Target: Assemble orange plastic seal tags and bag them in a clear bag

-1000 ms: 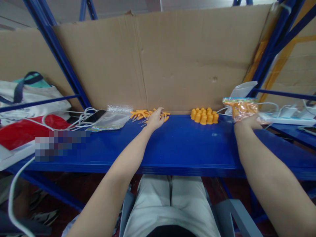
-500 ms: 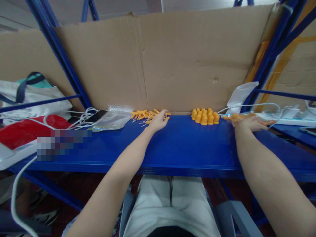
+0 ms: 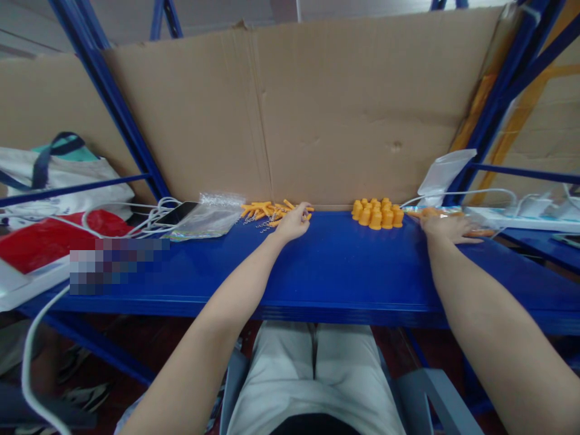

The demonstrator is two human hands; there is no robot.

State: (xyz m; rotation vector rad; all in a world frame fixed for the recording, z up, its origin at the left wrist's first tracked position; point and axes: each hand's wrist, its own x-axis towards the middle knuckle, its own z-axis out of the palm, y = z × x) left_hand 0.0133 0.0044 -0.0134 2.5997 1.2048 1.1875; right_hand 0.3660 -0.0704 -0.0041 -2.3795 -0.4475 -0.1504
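At the back of the blue shelf, my left hand (image 3: 293, 225) has its fingers curled at the right end of a pile of orange branched plastic pieces (image 3: 260, 209). Whatever lies between the fingertips is too small to make out. Small metal bits like chains or screws (image 3: 263, 227) lie in front of the pile. Over to the right, my right hand (image 3: 446, 228) rests on a clear plastic bag (image 3: 475, 225) of orange pieces, its fingers apart and thumb stretched out. Between both hands, several orange cup-shaped pieces (image 3: 381, 216) stand grouped in rows.
Clear plastic bags (image 3: 208, 217) lie left of the pile beside a dark phone (image 3: 176, 213) and white cables (image 3: 154, 219). A red bag (image 3: 49, 238) sits further left. Cardboard (image 3: 317, 109) backs the shelf (image 3: 335, 266). A white power strip (image 3: 525, 220) is at the right.
My right hand has shifted left and lowered onto the bag, which now lies flatter. My left hand has barely moved, its fingers curled slightly differently.
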